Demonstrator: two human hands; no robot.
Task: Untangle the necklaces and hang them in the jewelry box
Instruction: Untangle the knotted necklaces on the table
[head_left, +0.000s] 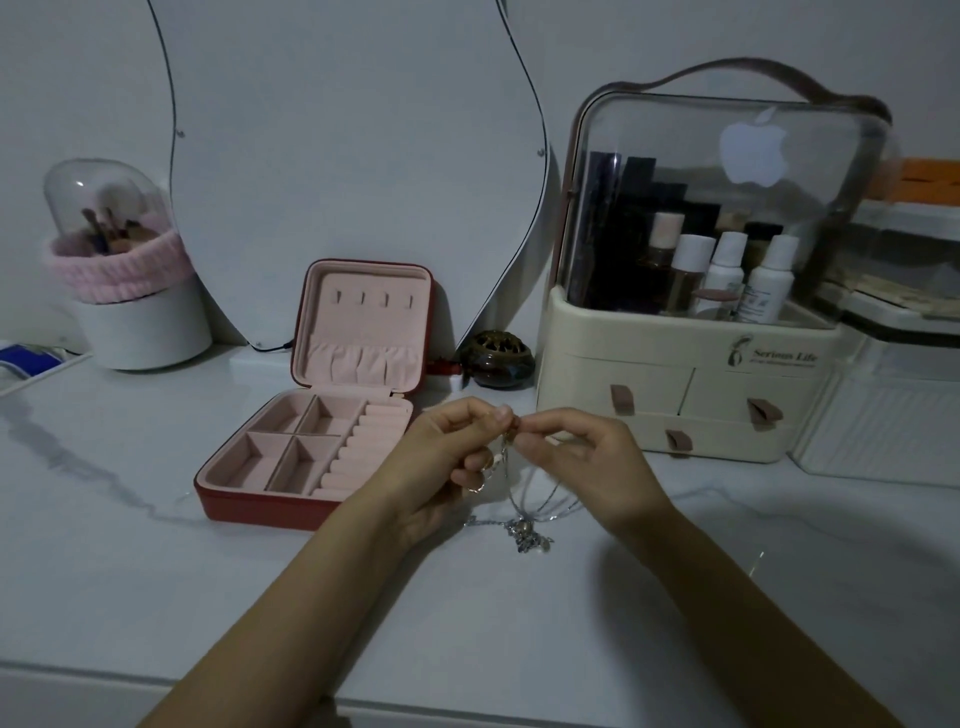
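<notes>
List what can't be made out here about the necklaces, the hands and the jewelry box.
Head view only:
- Necklaces: dim and thin; how many chains, and where they knot, is unclear.
- Left hand and right hand: curled fingers hide the pinched section.
- Jewelry box: near right corner covered by the left forearm.

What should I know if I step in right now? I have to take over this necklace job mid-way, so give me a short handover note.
Left hand: pinches the chains near their top.
Right hand: pinches the same spot from the other side.
Necklaces: silver, tangled, hanging from the fingers, pendants bunched low by the tabletop.
Jewelry box: open, left of the hands; lid hooks bare.
Done: nothing hung.
Left: separate the chains, hang each on a hook.
</notes>
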